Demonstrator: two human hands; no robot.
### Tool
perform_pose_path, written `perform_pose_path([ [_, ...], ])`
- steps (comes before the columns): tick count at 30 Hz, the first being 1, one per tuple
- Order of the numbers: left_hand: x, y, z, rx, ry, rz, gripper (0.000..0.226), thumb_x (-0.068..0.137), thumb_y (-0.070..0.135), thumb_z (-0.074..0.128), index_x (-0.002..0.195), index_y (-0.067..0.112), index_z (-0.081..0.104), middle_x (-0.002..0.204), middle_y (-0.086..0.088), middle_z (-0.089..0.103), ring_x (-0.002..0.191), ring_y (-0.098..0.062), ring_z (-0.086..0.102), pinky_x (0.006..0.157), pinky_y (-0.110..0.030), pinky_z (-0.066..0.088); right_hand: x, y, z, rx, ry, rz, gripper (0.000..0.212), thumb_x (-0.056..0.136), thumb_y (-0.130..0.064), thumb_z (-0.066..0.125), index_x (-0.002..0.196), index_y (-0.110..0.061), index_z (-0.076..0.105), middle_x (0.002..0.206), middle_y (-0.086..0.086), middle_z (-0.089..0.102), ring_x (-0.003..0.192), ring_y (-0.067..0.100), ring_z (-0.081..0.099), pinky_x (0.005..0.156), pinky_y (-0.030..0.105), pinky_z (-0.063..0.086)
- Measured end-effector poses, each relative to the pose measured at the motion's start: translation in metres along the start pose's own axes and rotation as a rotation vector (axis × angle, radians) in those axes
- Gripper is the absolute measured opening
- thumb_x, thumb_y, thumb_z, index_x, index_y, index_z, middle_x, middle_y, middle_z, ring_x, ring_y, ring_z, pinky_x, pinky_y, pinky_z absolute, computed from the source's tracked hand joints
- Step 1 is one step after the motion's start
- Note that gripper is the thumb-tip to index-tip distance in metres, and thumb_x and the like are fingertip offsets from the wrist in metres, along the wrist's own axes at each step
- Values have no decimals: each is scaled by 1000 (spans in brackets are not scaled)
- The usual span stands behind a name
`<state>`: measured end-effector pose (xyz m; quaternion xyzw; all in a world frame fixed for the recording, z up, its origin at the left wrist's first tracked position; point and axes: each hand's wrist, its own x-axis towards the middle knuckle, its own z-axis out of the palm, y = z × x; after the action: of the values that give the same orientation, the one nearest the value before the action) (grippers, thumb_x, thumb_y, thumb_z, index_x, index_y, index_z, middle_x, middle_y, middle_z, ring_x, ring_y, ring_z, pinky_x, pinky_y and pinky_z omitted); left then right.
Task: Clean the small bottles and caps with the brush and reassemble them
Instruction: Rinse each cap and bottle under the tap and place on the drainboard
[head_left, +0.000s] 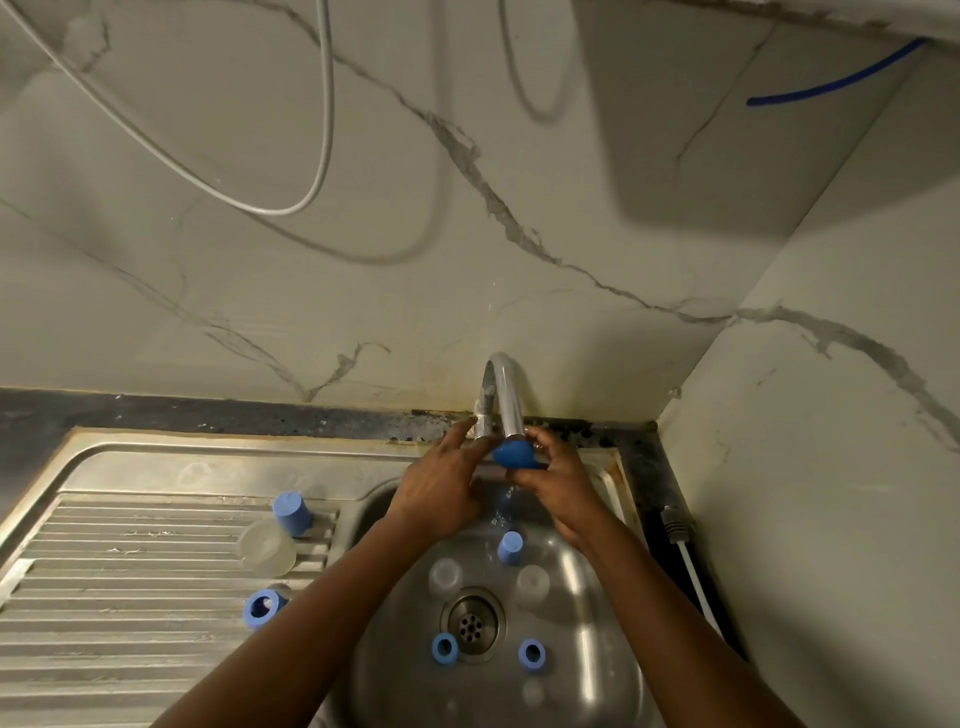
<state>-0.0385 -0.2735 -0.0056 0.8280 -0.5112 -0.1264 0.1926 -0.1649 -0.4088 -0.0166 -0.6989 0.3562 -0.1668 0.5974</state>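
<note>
- Fingers (543, 446) of the right hand (558, 491) curl round a rounded blue plastic cap (514, 456), holding it right under the mouth of the curved chrome tap (503, 395); water (505, 506) drips below it.
- On my feed the left hand (441, 493) reaches in with its fingers (462, 434) fairly straight, tips at the cap and tap base; I cannot tell whether they pinch anything.
- Nearest me in the round steel sink basin (597, 675), two blue ring-shaped caps (445, 648) lie either side of the drain (472, 623).
- Beyond the drain stand two small clear plastic bottles (445, 574), and one upright blue cap (510, 547) between them.
- On the ribbed steel drainboard (130, 597) to the left I see an open blue cap (261, 609), a clear bottle (266, 548) and another blue cap (292, 513) touching it.
- Farthest, a grey cable (317, 176) loops across the marble-veined wall (571, 234).
</note>
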Motion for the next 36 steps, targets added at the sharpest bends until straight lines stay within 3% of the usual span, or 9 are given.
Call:
perform_pose_path([
  [4,1,-4,0,-59,-12,-16,82,87,16,71,159,38,39,167,3,28,143,-25,46,110,-41,51,1,-2,-3,-155,82,-103,59,78,-5,87,118,-37,58,115,-21,59,106,0,58,91,25,53],
  [10,-6,-7,-1,-34,47,116,70,86,22,71,152,35,49,140,6,45,112,-19,58,89,-35,57,2,-2,1,-312,112,-99,66,73,-11,92,131,-24,63,117,-11,65,113,12,61,95,32,52],
  [14,-9,-7,0,140,-2,60,81,91,28,68,159,43,27,133,0,54,96,-16,57,79,-28,53,-2,-9,3,-403,136,-153,55,79,-11,87,127,-21,63,116,-13,60,109,8,58,84,16,43],
  [19,-12,-2,7,164,-40,48,85,95,26,61,165,40,15,109,1,63,80,-13,55,69,-25,45,-1,-12,5,-463,132,-219,58,78,-9,88,129,-21,64,127,-10,61,114,9,59,97,26,53],
  [25,-13,6,8,-978,-351,-106,54,95,0,63,139,29,51,84,-10,74,63,-17,68,60,-29,57,-6,-3,13,-511,138,-291,56,74,-1,86,126,-15,70,127,0,64,113,17,62,101,44,55],
  [28,-20,13,-2,-1342,-409,-217,68,98,-5,57,153,32,39,90,-18,74,65,-22,69,60,-30,58,-7,-7,10,-512,111,-293,48,83,-2,81,129,-3,66,137,14,62,125,25,57,112,24,41],
  [31,-20,17,-6,-873,-416,-146,80,98,1,62,161,34,26,93,-10,75,70,-18,71,61,-27,57,-4,-9,7,-517,62,-290,47,86,-7,79,131,-4,66,142,16,59,133,26,51,104,6,30],
  [34,-15,6,-13,115,-234,-8,83,100,19,62,164,41,15,94,-2,64,80,-15,61,73,-27,46,-3,-4,12,-528,60,-267,56,81,-10,86,132,-16,65,139,5,59,128,23,57,113,29,44],
  [36,-17,2,-16,375,-148,32,85,105,18,55,165,45,0,81,-1,50,71,-13,49,73,-30,42,-2,-2,15,-550,102,-252,63,79,-15,88,135,-22,62,137,-3,58,126,16,57,107,34,52],
])
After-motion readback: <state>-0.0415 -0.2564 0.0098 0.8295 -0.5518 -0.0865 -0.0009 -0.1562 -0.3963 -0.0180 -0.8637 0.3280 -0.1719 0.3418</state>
